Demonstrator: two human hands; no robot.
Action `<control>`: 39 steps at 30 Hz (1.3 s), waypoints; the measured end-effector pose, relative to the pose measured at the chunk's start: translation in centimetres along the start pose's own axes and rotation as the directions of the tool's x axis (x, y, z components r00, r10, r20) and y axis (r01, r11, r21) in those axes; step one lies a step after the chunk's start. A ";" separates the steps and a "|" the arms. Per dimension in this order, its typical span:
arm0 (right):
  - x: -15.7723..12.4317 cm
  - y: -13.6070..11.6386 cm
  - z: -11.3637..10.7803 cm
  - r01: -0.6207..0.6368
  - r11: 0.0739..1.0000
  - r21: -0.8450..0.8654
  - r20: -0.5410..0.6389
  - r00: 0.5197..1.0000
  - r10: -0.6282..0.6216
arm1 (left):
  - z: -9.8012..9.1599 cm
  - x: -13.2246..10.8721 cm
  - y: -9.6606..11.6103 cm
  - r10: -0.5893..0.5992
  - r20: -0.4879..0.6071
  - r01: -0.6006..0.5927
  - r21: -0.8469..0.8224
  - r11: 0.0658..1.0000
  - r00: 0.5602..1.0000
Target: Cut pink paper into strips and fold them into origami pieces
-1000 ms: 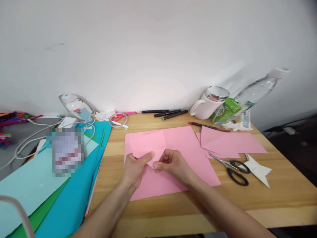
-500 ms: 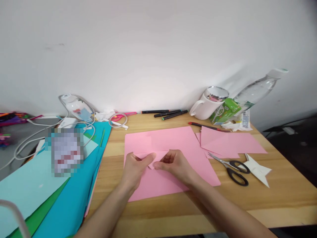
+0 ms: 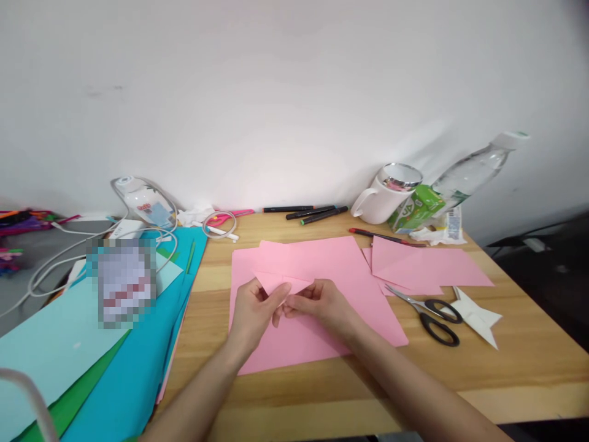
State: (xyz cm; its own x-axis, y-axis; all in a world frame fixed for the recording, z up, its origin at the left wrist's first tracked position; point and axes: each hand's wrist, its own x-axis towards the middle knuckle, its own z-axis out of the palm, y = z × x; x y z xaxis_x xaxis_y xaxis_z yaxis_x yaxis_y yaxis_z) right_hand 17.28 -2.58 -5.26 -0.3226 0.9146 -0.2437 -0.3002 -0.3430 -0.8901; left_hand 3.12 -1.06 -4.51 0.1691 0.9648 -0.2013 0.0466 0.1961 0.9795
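Observation:
Both hands pinch a small folded piece of pink paper [image 3: 278,279] above a larger stack of pink paper [image 3: 368,319]. My left hand [image 3: 253,313] grips its left side, thumb on top and fingers beneath. On the right, my right hand [image 3: 324,306] is closed on the lower right part, its thumb close to the left thumb. A creased flap and a pointed left corner show on the folded paper. Part of it is hidden behind the fingers. Black-handled scissors [image 3: 437,316] lie to the right, beside a white folded paper star shape [image 3: 476,316].
Pink paper pieces [image 3: 423,267] lie at right. Black markers [image 3: 317,212], a red-tipped pen [image 3: 381,237], a white mug [image 3: 384,196], a green carton [image 3: 416,209] and a clear bottle [image 3: 476,169] stand or lie along the wall. Blue sheets [image 3: 124,380] and a phone-like blurred object [image 3: 126,282] are left.
The folded pink paper has been raised and tilted, so its creased flap and pointed corner now show above the thumbs. Both hands keep nearly the same place.

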 end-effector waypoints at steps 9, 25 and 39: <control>0.1 0.0 -0.2 -0.026 0.996 -0.085 -0.070 0.997 0.020 | 0.1 0.1 0.4 -0.036 0.005 0.036 -0.107 0.994 0.999; 0.0 -0.7 -0.8 0.010 0.997 -0.071 -0.143 0.990 -0.020 | -0.5 0.1 1.5 -0.057 0.017 0.059 -0.130 0.990 0.998; 0.0 -1.6 -1.6 0.026 0.987 -0.156 -0.276 0.959 -0.068 | -0.6 0.1 1.3 -0.084 0.036 0.088 -0.127 0.988 0.996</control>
State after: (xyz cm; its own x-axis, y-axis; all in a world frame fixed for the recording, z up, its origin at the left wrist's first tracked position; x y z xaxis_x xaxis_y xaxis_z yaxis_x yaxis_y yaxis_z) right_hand 19.19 -1.71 -4.44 -0.0413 0.9594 -0.2789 -0.1651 -0.2819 -0.9451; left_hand 2.59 -0.56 -3.25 0.1997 0.9382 -0.2827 -0.0638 0.3004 0.9517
